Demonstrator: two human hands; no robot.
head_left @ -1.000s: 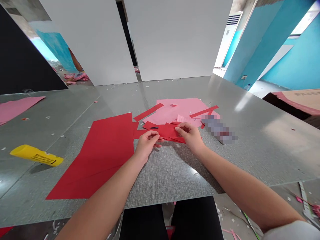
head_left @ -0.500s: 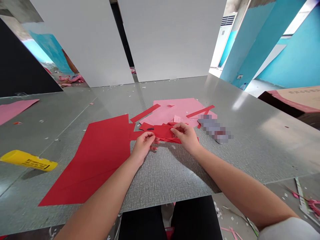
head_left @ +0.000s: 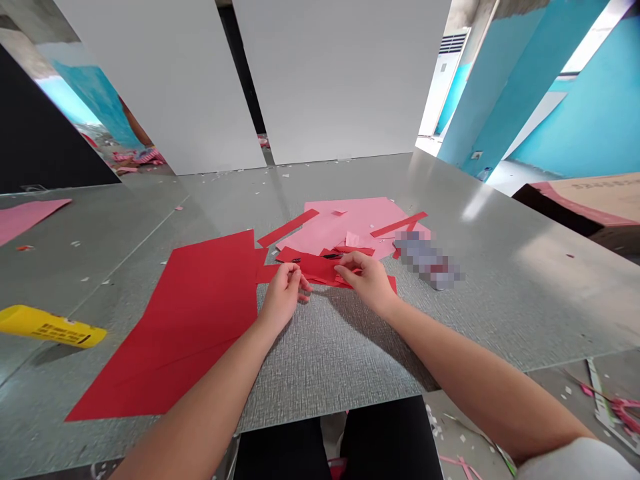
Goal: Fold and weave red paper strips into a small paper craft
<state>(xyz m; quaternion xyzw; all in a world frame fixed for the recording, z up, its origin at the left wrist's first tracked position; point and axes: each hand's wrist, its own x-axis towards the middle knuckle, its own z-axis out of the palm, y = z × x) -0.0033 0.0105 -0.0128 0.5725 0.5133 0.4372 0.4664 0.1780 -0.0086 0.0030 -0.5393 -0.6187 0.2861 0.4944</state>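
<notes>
Between my two hands a small piece of red paper (head_left: 318, 266) is held up just above the tabletop, over other red scraps. My left hand (head_left: 281, 293) pinches its left end between thumb and fingertips, the other fingers loosely curled. At the right end, my right hand (head_left: 369, 281) grips it in a thumb-and-finger pinch. A dark pen (head_left: 332, 256) shows partly behind the paper; the rest is hidden. To the left of my left hand lies a large red paper sheet (head_left: 200, 313). Pink paper (head_left: 350, 217) lies beyond the hands, with red strips on it.
A blurred-out greyish object (head_left: 429, 260) lies right of my right hand. The yellow tube (head_left: 53, 327) is at the far left of the grey table (head_left: 330, 360). A cardboard box (head_left: 595, 200) stands at the right. Paper scraps litter the floor.
The held red paper has tilted and come slightly lower, and more of the dark pen shows behind it. My hands keep their pinches; the view has shifted slightly.
</notes>
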